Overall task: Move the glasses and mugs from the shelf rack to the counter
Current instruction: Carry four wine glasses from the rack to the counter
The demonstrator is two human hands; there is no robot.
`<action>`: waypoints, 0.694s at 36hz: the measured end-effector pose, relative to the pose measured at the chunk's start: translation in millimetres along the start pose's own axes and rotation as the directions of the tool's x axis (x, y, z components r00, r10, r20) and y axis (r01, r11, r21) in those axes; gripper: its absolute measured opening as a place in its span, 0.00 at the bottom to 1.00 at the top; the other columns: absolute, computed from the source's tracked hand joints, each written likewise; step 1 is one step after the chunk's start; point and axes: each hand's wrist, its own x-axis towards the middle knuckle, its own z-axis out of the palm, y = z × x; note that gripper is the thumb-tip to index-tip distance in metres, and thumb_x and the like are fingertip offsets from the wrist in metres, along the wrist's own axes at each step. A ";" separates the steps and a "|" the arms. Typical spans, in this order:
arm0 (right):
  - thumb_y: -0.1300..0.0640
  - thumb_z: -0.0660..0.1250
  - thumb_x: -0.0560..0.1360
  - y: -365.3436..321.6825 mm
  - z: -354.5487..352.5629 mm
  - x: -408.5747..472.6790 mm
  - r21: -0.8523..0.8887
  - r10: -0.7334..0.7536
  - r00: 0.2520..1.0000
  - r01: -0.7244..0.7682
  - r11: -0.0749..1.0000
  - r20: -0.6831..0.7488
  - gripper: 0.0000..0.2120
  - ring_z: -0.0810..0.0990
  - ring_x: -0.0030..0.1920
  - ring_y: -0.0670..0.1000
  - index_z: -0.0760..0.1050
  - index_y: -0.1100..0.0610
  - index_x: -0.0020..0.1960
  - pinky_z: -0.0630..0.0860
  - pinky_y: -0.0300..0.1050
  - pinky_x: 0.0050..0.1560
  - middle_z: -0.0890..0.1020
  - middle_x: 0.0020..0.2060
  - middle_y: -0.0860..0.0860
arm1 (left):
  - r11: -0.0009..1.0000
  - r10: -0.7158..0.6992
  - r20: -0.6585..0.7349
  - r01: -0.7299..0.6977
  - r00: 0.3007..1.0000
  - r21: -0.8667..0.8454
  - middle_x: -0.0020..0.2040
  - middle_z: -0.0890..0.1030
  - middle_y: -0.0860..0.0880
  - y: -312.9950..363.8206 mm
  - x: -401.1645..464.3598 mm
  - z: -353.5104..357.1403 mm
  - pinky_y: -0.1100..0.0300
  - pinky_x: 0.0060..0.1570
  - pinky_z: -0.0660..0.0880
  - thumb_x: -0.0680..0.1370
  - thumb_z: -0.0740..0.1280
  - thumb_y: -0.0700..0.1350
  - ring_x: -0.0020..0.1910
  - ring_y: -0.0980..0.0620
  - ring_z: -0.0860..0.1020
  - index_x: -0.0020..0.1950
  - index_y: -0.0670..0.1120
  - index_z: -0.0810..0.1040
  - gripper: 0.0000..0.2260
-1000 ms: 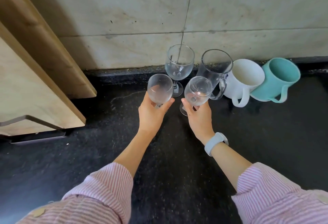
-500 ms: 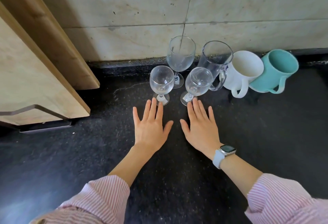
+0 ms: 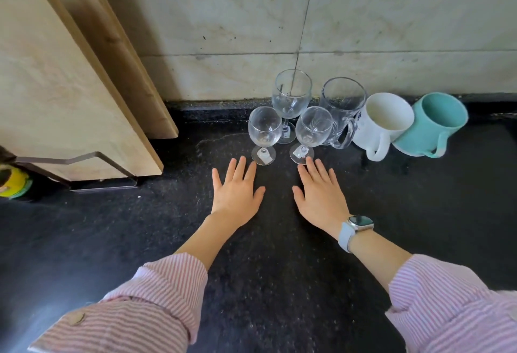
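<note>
Three stemmed glasses stand upright on the black counter [image 3: 279, 282] near the wall: a left small glass [image 3: 264, 129], a right small glass [image 3: 313, 127] and a taller glass [image 3: 292, 95] behind them. To their right stand a clear glass mug [image 3: 342, 106], a white mug [image 3: 382, 123] and a teal mug [image 3: 432, 126]. My left hand [image 3: 236, 193] lies flat and open just in front of the left glass's foot. My right hand [image 3: 321, 194] lies flat and open, its fingertips at the foot of the right glass. Neither hand holds anything.
Two wooden cutting boards [image 3: 70, 87] lean in a dark metal holder [image 3: 106, 182] at the left. A yellow-green sponge [image 3: 12, 182] sits at the far left edge. A pale tiled wall [image 3: 363, 31] backs the counter.
Both hands let go of the two small glasses, which now stand on the counter, and drew back to lie flat and open in front of them.
</note>
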 end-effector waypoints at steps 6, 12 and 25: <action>0.50 0.51 0.79 -40.4 -24.7 -26.0 0.073 -0.197 0.980 0.196 0.978 0.009 0.20 0.58 0.75 0.52 0.67 0.55 0.69 0.52 0.56 0.75 0.68 0.71 0.52 | 0.995 -0.096 -0.011 0.095 0.995 -0.014 0.78 0.53 0.48 -37.4 -56.2 -28.4 0.42 0.73 0.43 0.79 0.54 0.58 0.77 0.46 0.48 0.75 0.50 0.56 0.26; 0.51 0.53 0.79 -136.8 -49.5 -64.9 0.118 -0.463 0.885 0.466 0.877 -0.055 0.18 0.67 0.69 0.51 0.71 0.55 0.65 0.60 0.51 0.72 0.75 0.65 0.50 | 0.968 -0.250 -0.230 0.245 0.941 -0.051 0.72 0.67 0.50 -99.9 -161.2 -72.6 0.48 0.74 0.51 0.79 0.55 0.56 0.74 0.51 0.60 0.72 0.49 0.64 0.23; 0.52 0.54 0.79 -379.9 -22.1 -320.5 0.152 -0.891 0.448 0.887 0.435 -0.065 0.18 0.71 0.64 0.55 0.70 0.55 0.66 0.68 0.51 0.64 0.75 0.64 0.52 | 0.681 -0.691 -0.570 0.667 0.445 -0.304 0.61 0.78 0.50 -187.2 -556.0 -69.0 0.51 0.60 0.67 0.77 0.61 0.54 0.62 0.46 0.74 0.63 0.52 0.74 0.16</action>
